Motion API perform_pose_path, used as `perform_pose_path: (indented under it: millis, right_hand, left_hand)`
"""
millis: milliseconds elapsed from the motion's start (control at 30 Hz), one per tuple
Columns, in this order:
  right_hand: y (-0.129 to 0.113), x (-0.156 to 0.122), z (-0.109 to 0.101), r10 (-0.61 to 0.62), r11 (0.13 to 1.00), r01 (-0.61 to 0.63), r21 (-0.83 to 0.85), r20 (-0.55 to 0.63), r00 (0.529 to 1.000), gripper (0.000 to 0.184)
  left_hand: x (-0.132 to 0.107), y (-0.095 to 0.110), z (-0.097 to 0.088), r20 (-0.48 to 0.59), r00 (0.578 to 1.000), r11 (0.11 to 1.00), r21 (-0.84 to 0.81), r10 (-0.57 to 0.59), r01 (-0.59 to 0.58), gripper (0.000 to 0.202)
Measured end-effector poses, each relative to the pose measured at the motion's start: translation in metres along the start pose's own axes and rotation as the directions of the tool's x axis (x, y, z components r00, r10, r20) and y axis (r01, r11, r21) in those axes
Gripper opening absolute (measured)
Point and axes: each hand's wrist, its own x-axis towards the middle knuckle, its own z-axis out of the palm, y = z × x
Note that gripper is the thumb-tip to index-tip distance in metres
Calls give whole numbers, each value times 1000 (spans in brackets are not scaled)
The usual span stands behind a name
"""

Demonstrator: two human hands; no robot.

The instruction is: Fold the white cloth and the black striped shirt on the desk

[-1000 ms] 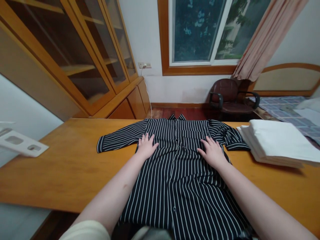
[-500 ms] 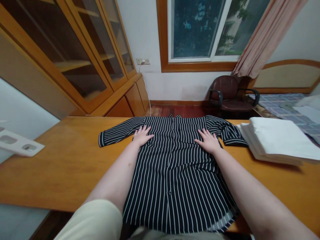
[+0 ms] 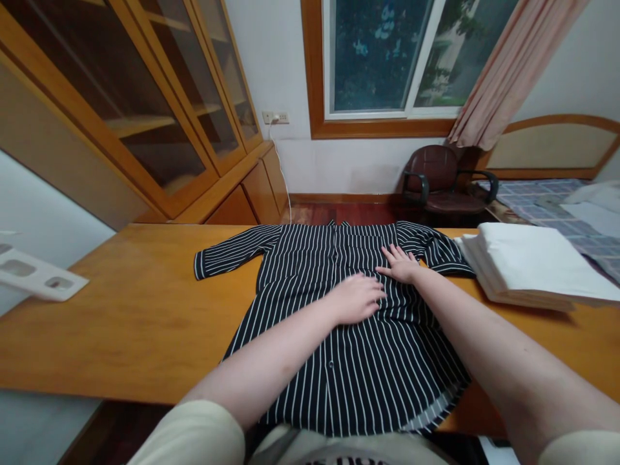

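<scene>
A black shirt with thin white stripes lies spread flat on the wooden table, collar toward the far edge and sleeves out to both sides. My left hand rests palm down on the middle of the shirt's chest, fingers stretched out. My right hand lies flat on the shirt near its right shoulder, fingers spread, just beyond the left hand. Neither hand holds anything.
A stack of folded white cloth sits on the table at the right. A white plastic piece juts in at the left. Beyond the table stand a glass-door cabinet, a dark armchair and a bed.
My left hand has slid from the shirt's left shoulder rightward to the middle of the chest, close to my right hand. The right hand has barely moved.
</scene>
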Motion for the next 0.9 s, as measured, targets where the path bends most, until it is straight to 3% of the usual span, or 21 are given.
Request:
perform_pose_path:
  millis: [67,200,300,400,533,600,667,767,833,900]
  right_hand:
    - [1,1,1,-7,1000,7,-5,-6,1000,90]
    - [2,-2,1,-29,1000,29,1,-41,999,88]
    - [1,-4,0,-33,999,33,8,-50,998,87]
    - [2,-6,0,-61,998,62,3,-76,995,85]
    - [4,-9,3,-120,993,117,-24,-197,973,78]
    - [5,-10,5,-135,991,131,-32,-244,960,77]
    - [6,-11,6,-137,991,132,-37,-255,957,76]
    - [5,-12,7,-140,990,133,-44,-261,955,75]
    - [4,-13,6,-139,990,134,-40,-264,954,74]
    - [4,-13,5,-133,991,130,-30,-258,957,75]
  left_hand:
    - [12,40,19,29,979,979,-17,203,-202,43]
    - [16,83,50,81,971,974,-38,226,-224,57]
    - [8,96,57,138,951,959,-103,278,-265,60]
    - [-1,107,57,151,902,909,-173,405,-379,56]
    - [-5,121,56,161,839,841,-266,520,-471,58]
    - [-4,121,49,144,843,826,-338,518,-450,57]
    - [-2,109,34,85,899,843,-393,430,-366,52]
    - [-1,68,4,-14,991,920,-368,136,-132,42]
    - [-4,27,-12,-60,993,961,-263,-104,85,42]
    - [-12,-17,-19,-113,928,932,-123,-354,340,44]
